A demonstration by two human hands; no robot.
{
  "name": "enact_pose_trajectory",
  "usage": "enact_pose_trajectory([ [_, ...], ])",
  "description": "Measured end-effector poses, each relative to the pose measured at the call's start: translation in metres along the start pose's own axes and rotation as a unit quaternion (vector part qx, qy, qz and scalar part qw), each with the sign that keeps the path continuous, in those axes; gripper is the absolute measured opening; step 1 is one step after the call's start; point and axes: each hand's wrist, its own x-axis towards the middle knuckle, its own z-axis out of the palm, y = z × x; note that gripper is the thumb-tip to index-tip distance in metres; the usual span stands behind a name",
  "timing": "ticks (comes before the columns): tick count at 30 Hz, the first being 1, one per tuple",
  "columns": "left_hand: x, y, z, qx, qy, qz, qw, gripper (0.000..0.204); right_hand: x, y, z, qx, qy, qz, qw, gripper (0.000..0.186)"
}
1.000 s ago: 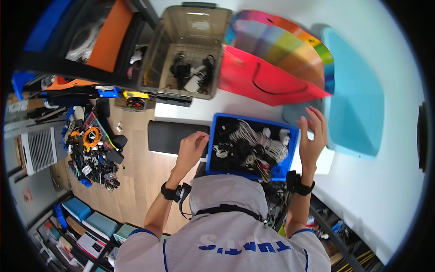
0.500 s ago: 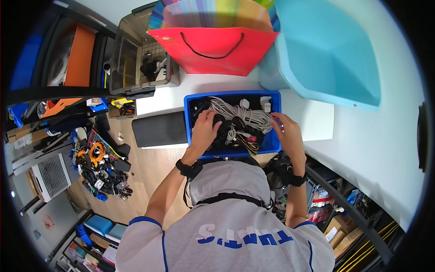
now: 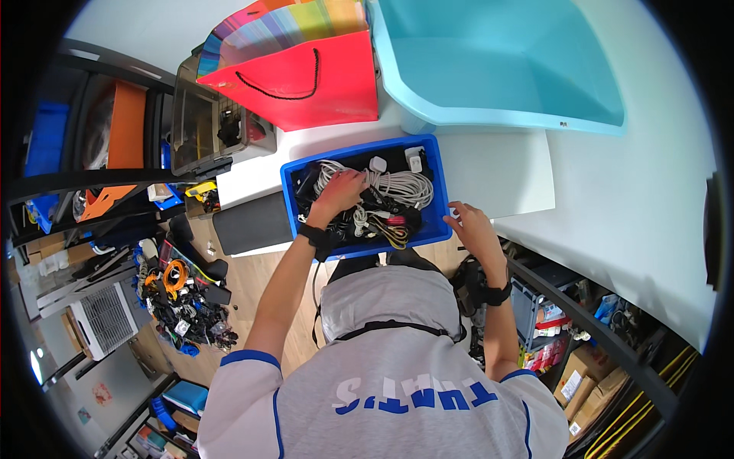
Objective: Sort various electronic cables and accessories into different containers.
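Observation:
A blue plastic bin (image 3: 367, 251) sits on the near part of the white table, full of tangled cables. My left hand (image 3: 342, 193) reaches into it, fingers curled down among the cables; whatever they grip is hidden. Beside that hand lies a coil of light grey cable (image 3: 409, 189), with white plug adapters (image 3: 414, 159) behind it. Dark cords, a pale cable bundle (image 3: 360, 222) and a pink-red connector (image 3: 396, 220) fill the near part. At the bin's right rim is my right hand (image 3: 472, 229), its thumb and fingers apart and the fingertips close to the edge.
A red gift bag (image 3: 329, 92) and a large light-blue tub (image 3: 489, 115) stand behind the bin. To the left are a translucent box (image 3: 195, 126) and a dark flat panel (image 3: 252, 223). A heap of cables (image 3: 187, 306) covers the floor at left. Shelving (image 3: 604, 321) stands at lower right.
The view has shifted, so the bin, bag and tub appear farther left. My left hand has moved deeper over the grey cable. My right hand has dropped lower along the right rim.

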Motion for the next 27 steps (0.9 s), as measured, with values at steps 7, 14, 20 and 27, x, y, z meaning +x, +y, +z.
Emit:
enact_pose_trajectory([
  [7,0.036,-0.006,-0.012,0.061,-0.092,-0.02,0.994,0.031,-0.023,0.016,-0.003,0.013,0.003,0.033,0.999,0.034],
  [14,0.053,-0.036,-0.001,0.23,-0.16,0.081,0.956,0.045,-0.037,0.03,0.003,0.023,-0.001,0.045,0.999,0.035],
  [20,0.069,-0.033,-0.014,0.216,-0.291,0.011,0.932,0.074,-0.057,0.035,0.011,0.052,0.023,0.056,0.997,0.036],
  [27,0.076,-0.04,-0.006,0.266,-0.266,0.052,0.925,0.078,-0.063,0.03,0.02,0.055,0.03,0.072,0.995,0.035],
])
